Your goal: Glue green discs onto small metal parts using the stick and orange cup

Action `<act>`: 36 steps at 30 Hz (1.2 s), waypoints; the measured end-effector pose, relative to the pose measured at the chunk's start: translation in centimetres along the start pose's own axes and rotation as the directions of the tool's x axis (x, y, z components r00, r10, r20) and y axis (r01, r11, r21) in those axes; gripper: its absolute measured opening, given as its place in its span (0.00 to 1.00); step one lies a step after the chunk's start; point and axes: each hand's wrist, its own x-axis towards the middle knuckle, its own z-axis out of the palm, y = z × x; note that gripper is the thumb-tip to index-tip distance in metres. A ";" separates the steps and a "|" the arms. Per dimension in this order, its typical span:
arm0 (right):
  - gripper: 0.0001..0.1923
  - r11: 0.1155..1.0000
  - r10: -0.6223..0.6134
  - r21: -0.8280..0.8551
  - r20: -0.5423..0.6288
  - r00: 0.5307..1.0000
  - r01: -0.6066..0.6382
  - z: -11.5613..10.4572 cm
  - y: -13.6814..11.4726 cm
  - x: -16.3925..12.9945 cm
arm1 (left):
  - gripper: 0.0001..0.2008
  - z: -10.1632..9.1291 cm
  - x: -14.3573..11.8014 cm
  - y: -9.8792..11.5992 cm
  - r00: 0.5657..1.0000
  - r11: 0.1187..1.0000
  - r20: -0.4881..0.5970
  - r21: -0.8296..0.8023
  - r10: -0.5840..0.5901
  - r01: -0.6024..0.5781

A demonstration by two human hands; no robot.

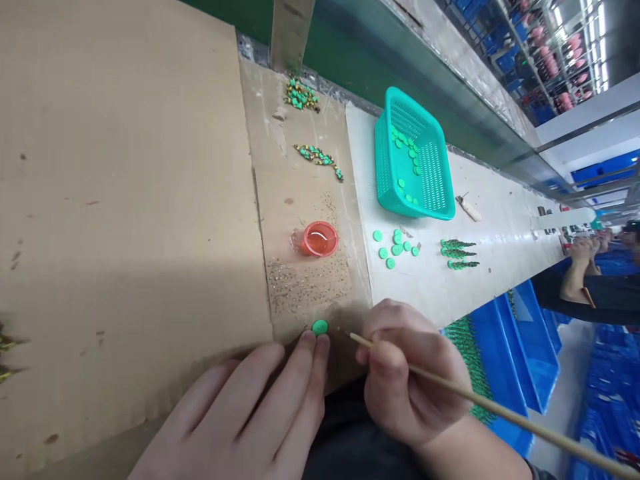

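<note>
A green round button (320, 327) lies on the brown cardboard near the front edge. The fingertips of my left hand (255, 407) are closed on its near side, the other fingers bent beside them. My right hand (415, 373) pinches a thin wooden stick (500, 409) between thumb and fingers. The stick's tip points left toward the button, apart from it. Beyond the hands stands a small red cup (320, 239) with liquid in it. Tiny metallic bits (305, 283) are scattered around the cup.
A teal basket (383, 167) holds green buttons; more buttons (397, 249) lie before it. Green-and-gold pieces sit in a pile (302, 95) and a row (319, 156). Several green-tipped pieces (457, 253) lie right. Blue bins (505, 373) stand below. A co-worker's arm (575, 273) shows far right.
</note>
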 end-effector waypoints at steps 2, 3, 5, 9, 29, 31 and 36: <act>0.07 1.000 -0.017 0.009 0.010 1.000 0.016 0.2 -0.1 -0.9 | 0.14 -0.1 -0.1 0.0 1.000 1.000 0.010 -0.004 0.015 -0.015; 0.07 1.000 -0.027 0.004 0.002 1.000 0.027 0.4 0.0 -1.2 | 0.14 -0.1 -0.1 0.0 1.000 1.000 0.014 -0.008 0.022 -0.022; 0.07 0.999 -0.029 -0.014 -0.011 1.000 0.029 0.6 0.2 -1.5 | 0.14 -0.2 -0.1 0.0 0.999 0.999 0.014 -0.015 0.030 -0.030; 0.08 1.000 0.002 -0.012 0.012 1.000 -0.002 0.7 0.3 -1.7 | 0.13 -0.3 0.1 0.0 0.999 1.000 0.033 -0.018 0.018 -0.018; 0.07 0.999 0.037 0.010 0.043 0.998 -0.037 0.5 0.3 -1.6 | 0.17 0.0 -0.5 0.1 0.999 1.000 0.033 -0.001 -0.014 0.014; 0.07 0.999 0.037 0.008 0.043 0.998 -0.037 0.5 0.4 -1.6 | 0.17 -0.1 -0.6 0.2 0.999 1.000 0.032 0.003 -0.021 0.021; 0.07 1.000 0.025 0.005 0.068 0.997 -0.025 0.4 0.3 -1.6 | 0.17 -0.3 -0.7 0.2 0.998 1.000 0.054 0.003 -0.019 0.019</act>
